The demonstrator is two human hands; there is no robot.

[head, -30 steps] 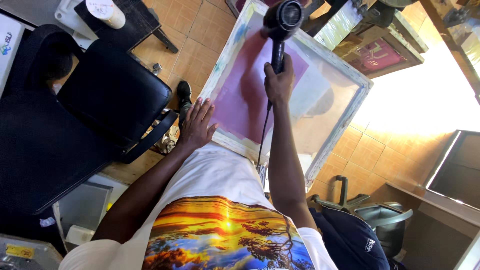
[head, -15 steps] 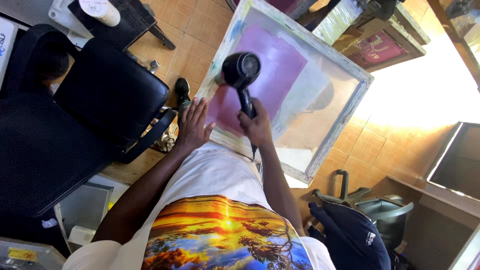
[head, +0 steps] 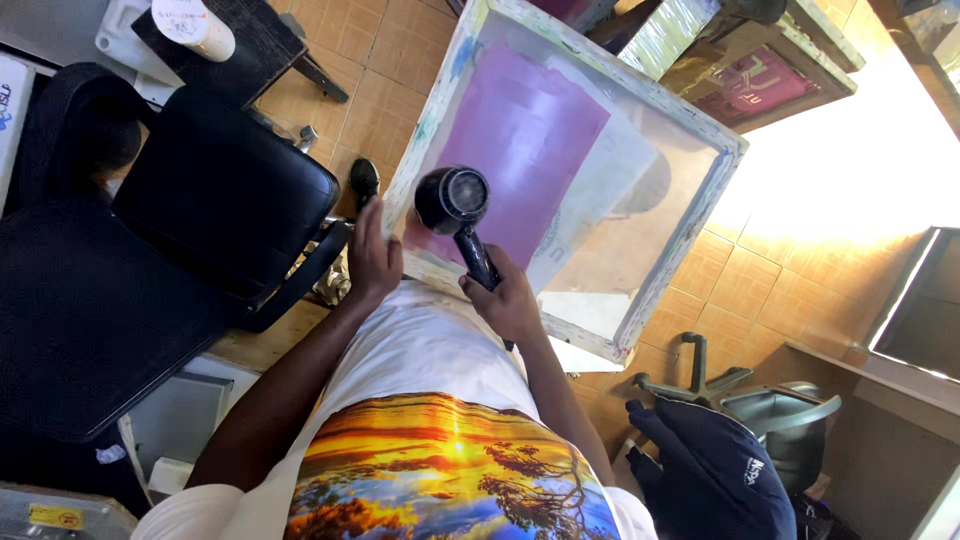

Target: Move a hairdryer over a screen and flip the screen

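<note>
A wooden-framed printing screen (head: 700, 215) with a purple coated patch (head: 520, 140) leans tilted in front of me. My left hand (head: 372, 262) grips the frame's near left edge. My right hand (head: 510, 300) holds a black hair dryer (head: 455, 205) by its handle, with the round nozzle end over the lower part of the purple patch, close to the mesh. My shirt with a sunset print fills the bottom of the view.
A black office chair (head: 200, 220) stands to the left on the tiled floor (head: 740, 290). A dark cap (head: 715, 475) lies at the lower right beside a chair base (head: 700, 375). Shelves with framed items (head: 760, 85) sit behind the screen.
My right hand has drawn the hair dryer from the far top of the screen down to its near lower part. My left hand has stayed on the frame edge.
</note>
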